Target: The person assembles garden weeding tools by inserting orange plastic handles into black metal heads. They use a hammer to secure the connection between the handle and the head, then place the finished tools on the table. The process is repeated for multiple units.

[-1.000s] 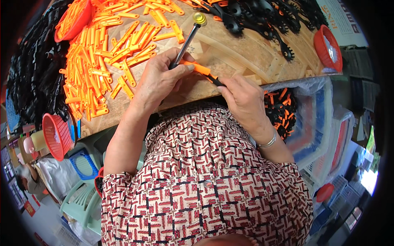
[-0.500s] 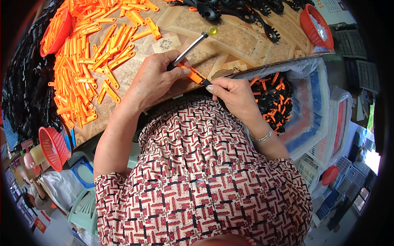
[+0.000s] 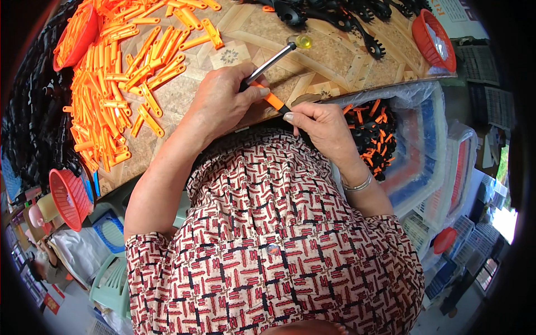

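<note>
My left hand (image 3: 226, 100) is closed on an orange plastic handle (image 3: 274, 101) and also holds a silver rod-shaped tool (image 3: 270, 62) with a dark tip, which slants up over the table. What the tool's lower end is like, my fingers hide. At the handle's other end, my right hand (image 3: 324, 127) pinches a black plastic piece (image 3: 284, 110) that meets the orange one. Most of that black piece is covered by my fingers. Both hands are just over the table's near edge. A large pile of orange handles (image 3: 106, 84) lies left of my left hand.
Black kitchen utensils (image 3: 340, 22) lie along the table's (image 3: 245, 28) far side, near a small yellow round thing (image 3: 304, 42). Red baskets stand at the right corner (image 3: 433, 40) and far left (image 3: 76, 34). Below my right side, a plastic-lined bin (image 3: 419, 151) holds black-and-orange pieces (image 3: 375, 139).
Both hands have shifted slightly right with the handle and the rod tool. The handle has turned, so its hollow side no longer shows and a smoother face does.
</note>
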Action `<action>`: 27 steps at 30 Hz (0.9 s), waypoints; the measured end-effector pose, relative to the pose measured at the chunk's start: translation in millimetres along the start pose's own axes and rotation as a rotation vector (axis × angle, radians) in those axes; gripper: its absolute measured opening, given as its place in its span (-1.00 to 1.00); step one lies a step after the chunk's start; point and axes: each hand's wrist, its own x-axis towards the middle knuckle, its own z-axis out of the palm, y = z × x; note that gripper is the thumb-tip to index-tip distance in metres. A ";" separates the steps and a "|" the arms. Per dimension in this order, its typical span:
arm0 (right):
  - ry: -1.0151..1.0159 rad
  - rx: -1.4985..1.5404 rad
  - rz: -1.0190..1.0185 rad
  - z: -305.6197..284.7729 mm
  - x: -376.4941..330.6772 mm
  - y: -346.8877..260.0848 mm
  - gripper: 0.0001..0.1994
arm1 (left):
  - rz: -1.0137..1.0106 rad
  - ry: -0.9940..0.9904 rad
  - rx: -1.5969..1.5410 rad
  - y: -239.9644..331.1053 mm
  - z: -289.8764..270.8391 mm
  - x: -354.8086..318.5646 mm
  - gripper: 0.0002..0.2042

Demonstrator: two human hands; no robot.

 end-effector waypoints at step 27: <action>-0.123 0.505 0.352 -0.1 7.2 -10.4 -0.67 | 0.408 0.380 0.160 -7.1 -7.4 -80.9 -0.46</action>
